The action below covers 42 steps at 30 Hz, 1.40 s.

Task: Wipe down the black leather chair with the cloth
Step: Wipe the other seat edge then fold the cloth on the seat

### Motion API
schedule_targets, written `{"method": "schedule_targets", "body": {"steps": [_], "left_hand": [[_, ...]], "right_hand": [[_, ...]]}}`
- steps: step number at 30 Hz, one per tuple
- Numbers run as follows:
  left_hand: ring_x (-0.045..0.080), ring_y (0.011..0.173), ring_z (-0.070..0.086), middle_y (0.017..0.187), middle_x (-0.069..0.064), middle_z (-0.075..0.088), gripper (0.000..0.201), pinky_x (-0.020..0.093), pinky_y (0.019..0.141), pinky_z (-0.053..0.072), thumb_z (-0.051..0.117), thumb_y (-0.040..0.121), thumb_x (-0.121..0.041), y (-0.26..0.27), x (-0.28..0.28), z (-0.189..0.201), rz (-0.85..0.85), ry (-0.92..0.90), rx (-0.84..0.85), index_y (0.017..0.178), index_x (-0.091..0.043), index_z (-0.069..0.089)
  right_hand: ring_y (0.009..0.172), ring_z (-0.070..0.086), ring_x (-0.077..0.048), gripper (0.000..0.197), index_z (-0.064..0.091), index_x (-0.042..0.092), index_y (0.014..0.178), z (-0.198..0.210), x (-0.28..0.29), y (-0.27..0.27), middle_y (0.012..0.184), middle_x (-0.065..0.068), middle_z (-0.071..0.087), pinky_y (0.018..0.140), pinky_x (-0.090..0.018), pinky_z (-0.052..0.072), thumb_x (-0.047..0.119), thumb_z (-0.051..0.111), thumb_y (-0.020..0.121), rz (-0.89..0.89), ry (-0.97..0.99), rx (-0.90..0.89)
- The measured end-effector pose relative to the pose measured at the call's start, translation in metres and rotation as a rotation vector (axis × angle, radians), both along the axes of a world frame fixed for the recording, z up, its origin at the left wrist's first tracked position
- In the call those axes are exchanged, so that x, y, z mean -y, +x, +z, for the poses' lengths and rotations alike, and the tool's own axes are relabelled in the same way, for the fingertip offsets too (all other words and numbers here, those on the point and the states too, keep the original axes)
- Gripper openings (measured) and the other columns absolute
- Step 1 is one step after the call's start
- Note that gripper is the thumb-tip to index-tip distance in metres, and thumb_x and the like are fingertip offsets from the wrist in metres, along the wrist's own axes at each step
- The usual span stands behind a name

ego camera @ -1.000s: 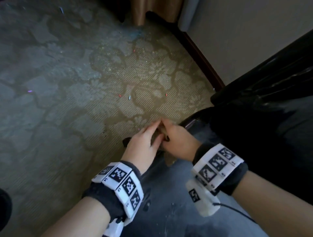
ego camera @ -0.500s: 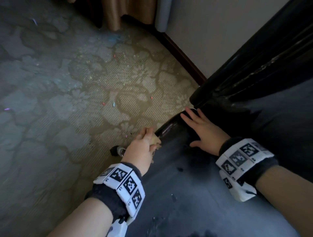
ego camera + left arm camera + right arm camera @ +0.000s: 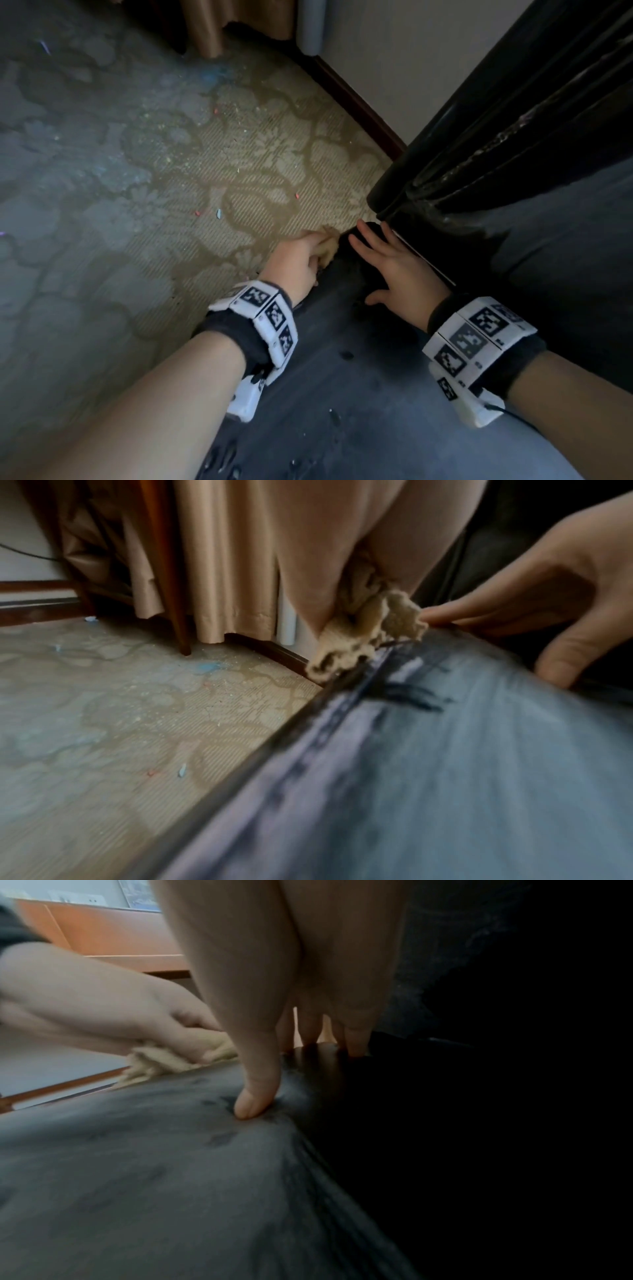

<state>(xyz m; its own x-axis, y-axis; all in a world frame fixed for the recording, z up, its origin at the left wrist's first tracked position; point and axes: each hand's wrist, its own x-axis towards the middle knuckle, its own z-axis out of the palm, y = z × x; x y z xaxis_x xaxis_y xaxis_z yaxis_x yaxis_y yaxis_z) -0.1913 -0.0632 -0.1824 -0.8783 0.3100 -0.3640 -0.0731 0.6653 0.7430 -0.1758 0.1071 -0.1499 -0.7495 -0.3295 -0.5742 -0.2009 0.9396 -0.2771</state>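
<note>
Carpet (image 3: 137, 192) with a faded leaf pattern fills the left side, strewn with small coloured scraps (image 3: 218, 214); at its far edge hangs a tan curtain (image 3: 222, 561) beside a dark wooden leg (image 3: 171, 588), with a dark skirting board (image 3: 359, 109) running along the pale wall (image 3: 411, 51). Toward the middle, the left hand (image 3: 298, 260) has its fingers curled round a bunched beige cloth (image 3: 369, 634), pressing it against the left rim of the seat, right at the far corner; the cloth hangs partly over the edge toward the carpet. Just right of it, the right hand (image 3: 400, 267) lies flat on the black leather chair (image 3: 376, 394), fingers straight and slightly spread, holding nothing; its thumb (image 3: 257, 1096) dents the leather, and its fingertips (image 3: 356, 1042) reach the seat's far edge, near the cloth but apart from it. Both wrists carry white bands (image 3: 267, 315) with black square markings. The seat shows a greyish film with dark streaks and spots (image 3: 346, 354); on the far right rises the chair's glossy, ribbed backrest (image 3: 513, 120), meeting the seat in a deep crease just beyond the right hand.
</note>
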Motion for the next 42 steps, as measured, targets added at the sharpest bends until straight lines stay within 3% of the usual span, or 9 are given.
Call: {"method": "schedule_targets", "body": {"steps": [3,5,11,14,19,27,32,38,42], "left_hand": [[0.010,0.113,0.050,0.126,0.004,0.059,0.051,-0.009,0.091,0.024,0.044,0.080,0.016,0.018,0.029,0.001,-0.031,0.049,-0.075,0.121,-0.010,0.061],[0.005,0.112,0.048,0.122,-0.005,0.057,0.051,-0.014,0.090,0.018,0.045,0.079,0.019,0.030,0.055,0.004,-0.074,0.038,-0.038,0.116,-0.011,0.065],[0.014,0.093,0.061,0.118,-0.013,0.055,0.050,-0.001,0.068,0.043,0.048,0.088,0.007,0.005,0.072,0.017,0.024,0.016,0.037,0.122,-0.029,0.056],[0.016,0.111,0.057,0.125,-0.002,0.059,0.052,0.014,0.097,0.041,0.047,0.086,0.009,-0.022,0.031,0.014,-0.001,0.104,-0.076,0.128,-0.019,0.055],[0.008,0.125,0.044,0.135,0.007,0.054,0.054,-0.014,0.094,0.010,0.042,0.078,0.019,0.009,0.017,-0.002,-0.127,0.071,-0.163,0.121,-0.008,0.060],[-0.003,0.121,0.044,0.127,-0.016,0.053,0.052,-0.002,0.102,0.014,0.043,0.084,0.014,0.042,0.101,0.022,-0.377,-0.079,-0.041,0.118,-0.021,0.063],[0.013,0.122,0.050,0.130,0.002,0.057,0.050,0.003,0.100,0.020,0.045,0.082,0.014,-0.009,0.057,0.033,-0.131,-0.015,-0.241,0.121,-0.013,0.061],[0.023,0.120,0.053,0.129,0.010,0.057,0.051,0.006,0.099,0.023,0.038,0.077,0.019,0.022,0.032,0.005,-0.263,0.033,-0.220,0.114,-0.004,0.065],[0.011,0.110,0.055,0.123,0.006,0.062,0.053,-0.012,0.094,0.018,0.042,0.073,0.024,0.038,0.062,0.006,-0.261,0.034,-0.208,0.108,-0.006,0.069]], "right_hand": [[0.145,-0.009,-0.023,0.094,0.006,0.023,0.148,0.001,0.001,-0.001,0.158,0.006,-0.011,0.107,-0.017,-0.001,0.019,0.070,0.079,0.003,0.000,0.003],[0.145,-0.009,-0.023,0.093,0.006,0.023,0.148,0.002,0.003,-0.002,0.157,0.006,-0.011,0.114,-0.022,0.003,0.019,0.070,0.080,0.002,0.011,0.006],[0.145,-0.008,-0.024,0.093,0.006,0.023,0.148,0.004,0.009,-0.001,0.158,0.006,-0.011,0.117,-0.028,0.008,0.019,0.069,0.081,0.003,0.047,0.020],[0.145,-0.006,-0.025,0.093,0.006,0.023,0.148,0.004,0.008,-0.001,0.158,0.006,-0.010,0.116,-0.029,0.012,0.021,0.070,0.080,0.007,0.078,0.024],[0.145,-0.005,-0.025,0.096,0.008,0.024,0.148,0.006,0.010,-0.003,0.158,0.007,-0.007,0.116,-0.032,0.016,0.019,0.072,0.077,-0.018,0.079,0.044],[0.145,-0.004,-0.027,0.095,0.007,0.023,0.148,0.015,0.016,-0.008,0.158,0.005,-0.008,0.115,-0.031,0.018,0.019,0.072,0.079,0.002,0.129,0.072],[0.145,-0.003,-0.027,0.096,0.008,0.023,0.148,0.015,0.017,-0.006,0.158,0.005,-0.008,0.114,-0.032,0.019,0.018,0.072,0.077,-0.008,0.141,0.074],[0.145,-0.001,-0.027,0.097,0.010,0.022,0.148,0.016,0.018,-0.005,0.158,0.005,-0.006,0.115,-0.034,0.020,0.019,0.074,0.076,-0.018,0.140,0.069],[0.145,-0.001,-0.028,0.096,0.009,0.021,0.148,0.020,0.022,-0.007,0.159,0.004,-0.006,0.114,-0.036,0.021,0.018,0.073,0.077,-0.002,0.163,0.073]]}}
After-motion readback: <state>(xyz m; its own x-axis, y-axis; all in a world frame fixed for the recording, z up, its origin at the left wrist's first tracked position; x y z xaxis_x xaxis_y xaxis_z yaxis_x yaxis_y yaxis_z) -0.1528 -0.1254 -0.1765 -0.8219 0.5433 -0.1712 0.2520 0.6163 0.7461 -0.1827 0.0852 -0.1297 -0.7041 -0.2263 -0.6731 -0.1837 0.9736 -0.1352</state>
